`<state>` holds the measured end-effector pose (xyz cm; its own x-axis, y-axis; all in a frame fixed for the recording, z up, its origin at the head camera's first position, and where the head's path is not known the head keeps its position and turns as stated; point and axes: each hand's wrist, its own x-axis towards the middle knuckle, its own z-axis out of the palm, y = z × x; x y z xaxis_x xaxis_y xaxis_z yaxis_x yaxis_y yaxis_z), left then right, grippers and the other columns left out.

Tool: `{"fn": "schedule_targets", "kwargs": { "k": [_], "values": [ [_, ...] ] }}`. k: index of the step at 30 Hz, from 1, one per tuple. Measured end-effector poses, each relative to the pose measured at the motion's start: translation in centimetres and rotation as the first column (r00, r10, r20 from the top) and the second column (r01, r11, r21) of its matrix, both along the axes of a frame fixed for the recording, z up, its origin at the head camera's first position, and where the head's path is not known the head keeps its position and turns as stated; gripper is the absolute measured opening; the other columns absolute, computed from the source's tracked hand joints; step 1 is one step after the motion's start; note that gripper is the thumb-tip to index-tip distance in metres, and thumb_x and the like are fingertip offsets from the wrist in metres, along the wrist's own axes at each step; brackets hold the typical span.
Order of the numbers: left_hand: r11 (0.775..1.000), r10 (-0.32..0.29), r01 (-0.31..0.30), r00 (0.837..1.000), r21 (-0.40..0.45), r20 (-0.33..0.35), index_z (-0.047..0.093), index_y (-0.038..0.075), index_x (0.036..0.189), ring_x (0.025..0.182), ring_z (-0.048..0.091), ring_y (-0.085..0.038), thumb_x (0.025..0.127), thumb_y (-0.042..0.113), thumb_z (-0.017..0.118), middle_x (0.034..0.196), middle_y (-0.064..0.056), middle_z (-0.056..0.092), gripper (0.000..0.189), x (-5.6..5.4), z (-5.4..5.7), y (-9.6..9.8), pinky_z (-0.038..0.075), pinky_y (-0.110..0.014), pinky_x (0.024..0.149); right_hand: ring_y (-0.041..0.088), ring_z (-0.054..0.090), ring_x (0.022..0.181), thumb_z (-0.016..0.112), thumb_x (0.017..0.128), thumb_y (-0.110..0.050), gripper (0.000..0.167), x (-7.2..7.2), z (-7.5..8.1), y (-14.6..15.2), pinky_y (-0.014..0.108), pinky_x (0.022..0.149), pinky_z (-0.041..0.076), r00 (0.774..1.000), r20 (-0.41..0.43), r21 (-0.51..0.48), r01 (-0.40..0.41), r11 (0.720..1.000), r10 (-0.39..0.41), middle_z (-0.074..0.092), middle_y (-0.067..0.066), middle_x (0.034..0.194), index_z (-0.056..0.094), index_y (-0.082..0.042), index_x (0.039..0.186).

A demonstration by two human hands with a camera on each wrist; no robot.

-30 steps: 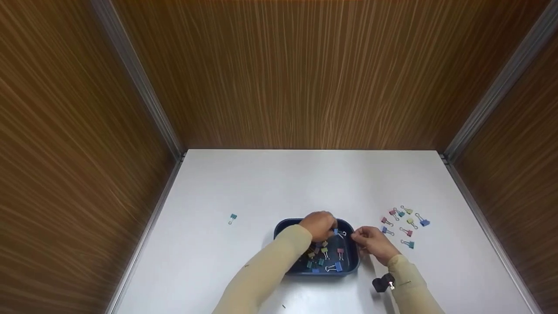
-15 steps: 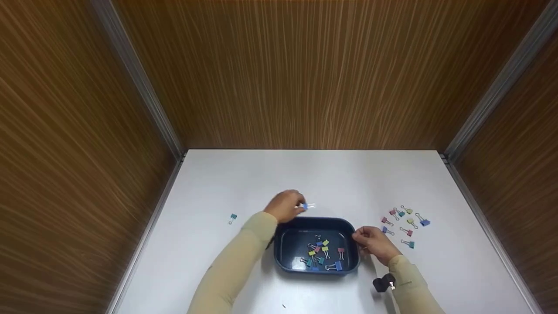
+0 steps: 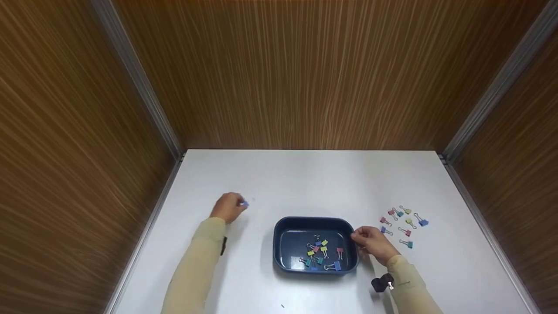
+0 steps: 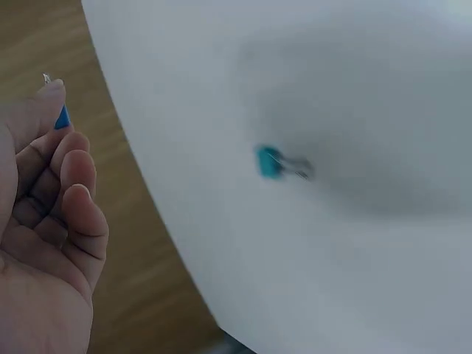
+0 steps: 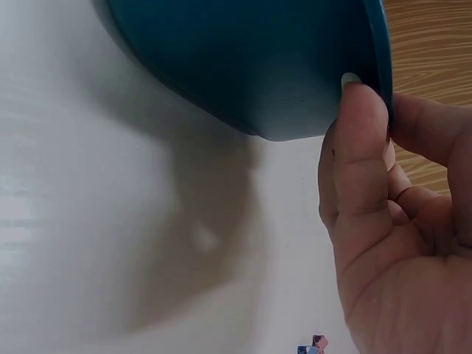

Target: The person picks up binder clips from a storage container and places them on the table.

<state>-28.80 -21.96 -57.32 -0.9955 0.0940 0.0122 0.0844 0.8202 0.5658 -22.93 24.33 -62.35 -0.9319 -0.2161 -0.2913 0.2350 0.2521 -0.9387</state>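
My left hand [image 3: 227, 207] is over the left part of the table and pinches a blue binder clip [image 4: 63, 118] between thumb and index finger, the other fingers curling in. Below it, a teal binder clip [image 4: 268, 162] lies on the tabletop in the left wrist view; in the head view the hand and arm hide it. With thumb and fingertips, my right hand [image 3: 375, 245] pinches the right rim of a dark blue plastic bin [image 3: 292, 244]. Inside the bin are several binder clips, among them a pink clip [image 3: 340, 250] and a larger blue clip [image 3: 337, 265].
Right of the bin, several loose binder clips lie on the white table [image 3: 322, 187], including a teal one [image 3: 409, 244] and a blue one [image 3: 423, 223]. Wood-grain panels [image 3: 305, 78] enclose the table at the back and both sides.
My left hand has lifted the blue binder clip out of the bin and carried it left, past the bin's far left corner. The right hand has stayed at the rim.
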Motion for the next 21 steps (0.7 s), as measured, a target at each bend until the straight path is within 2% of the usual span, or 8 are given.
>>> {"fn": "schedule_targets", "kwargs": {
  "k": [4,10,14,21],
  "values": [
    [0.991,0.131,-0.132,0.989,0.003,0.068,0.070,0.009,0.101,0.088,0.061,-0.022,0.089,0.019,0.069,0.095,-0.006,0.065,0.015,1.1,-1.7,-3.7,0.052,-0.040,0.080,0.016,0.053,0.068,0.063,0.093,-0.015,0.021,0.1,0.1,0.1,0.028,0.056,0.049,1.000,0.010,0.001,-0.002,1.000,0.002,0.053,0.004,0.080,0.056,0.004,0.098],
    [0.961,0.271,-0.276,0.952,0.015,0.142,0.069,0.003,0.103,0.093,0.063,-0.029,0.090,0.017,0.068,0.099,-0.012,0.067,0.019,2.9,-4.4,-7.7,0.051,-0.045,0.083,0.019,0.054,0.073,0.064,0.093,-0.019,0.023,0.0,0.1,0.1,0.032,0.061,0.052,1.000,0.026,0.031,0.016,0.999,-0.016,0.055,0.005,0.083,0.057,0.002,0.099],
    [0.948,0.313,-0.317,0.938,0.004,0.148,0.068,0.000,0.098,0.090,0.064,-0.031,0.090,0.017,0.067,0.095,-0.015,0.068,0.020,3.8,-5.9,-9.1,0.051,-0.046,0.081,0.018,0.053,0.074,0.064,0.093,-0.018,0.021,-0.1,-0.2,0.1,0.031,0.060,0.051,1.000,0.019,0.028,0.017,0.999,-0.018,0.054,0.005,0.083,0.057,0.002,0.098],
    [0.947,0.318,-0.320,0.936,-0.013,0.149,0.067,0.000,0.090,0.080,0.063,-0.028,0.089,0.018,0.066,0.083,-0.011,0.066,0.018,4.5,-7.2,-9.3,0.051,-0.046,0.077,0.017,0.052,0.072,0.062,0.094,-0.014,0.019,0.1,0.2,0.1,0.029,0.058,0.051,1.000,0.018,0.000,0.003,1.000,-0.003,0.052,0.004,0.081,0.056,0.004,0.097]
  ]
}}
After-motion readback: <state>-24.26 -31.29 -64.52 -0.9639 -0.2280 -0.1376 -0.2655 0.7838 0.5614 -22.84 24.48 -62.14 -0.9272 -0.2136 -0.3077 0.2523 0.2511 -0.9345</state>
